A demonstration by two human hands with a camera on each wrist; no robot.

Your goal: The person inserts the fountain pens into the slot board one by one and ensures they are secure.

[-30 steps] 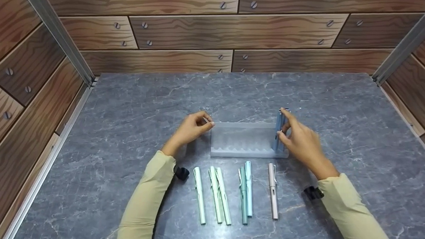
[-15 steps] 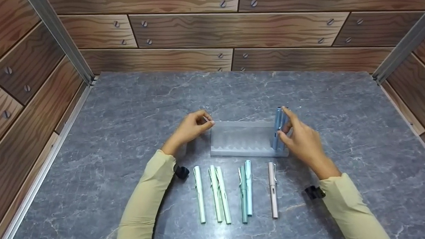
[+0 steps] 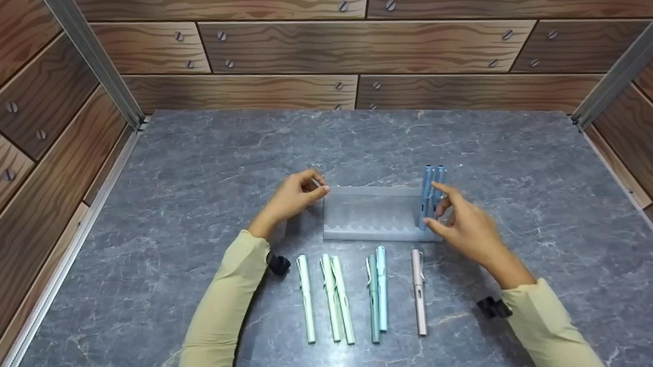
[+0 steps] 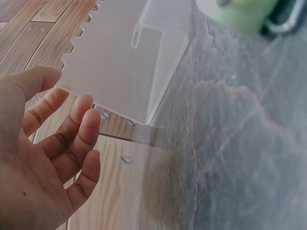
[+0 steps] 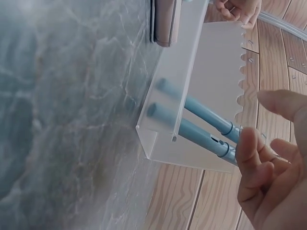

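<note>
A frosted clear pen stand (image 3: 371, 211) with scalloped edges stands on the table. My left hand (image 3: 293, 196) pinches its upper left corner between thumb and index finger; the other fingers curl loosely in the left wrist view. Two blue pens (image 3: 427, 187) lean side by side in the stand's right end, their lower ends behind its frosted front lip in the right wrist view. Just right of these pens is my right hand (image 3: 469, 224), thumb and index finger spread apart, holding nothing. Its fingertips overlap the right-hand pen in the head view.
In front of the stand lie several pens: a mint one (image 3: 306, 299), two light green ones (image 3: 330, 299), a teal one (image 3: 374, 302) beside a pale blue one (image 3: 382, 288), and a pinkish-grey one (image 3: 419, 292). Wood-patterned walls (image 3: 364, 49) enclose the grey marbled table (image 3: 224, 147).
My right hand has let go of the left blue pen, which now rests in the stand beside the other, and has drawn back slightly down and right. The left hand has stayed at the corner.
</note>
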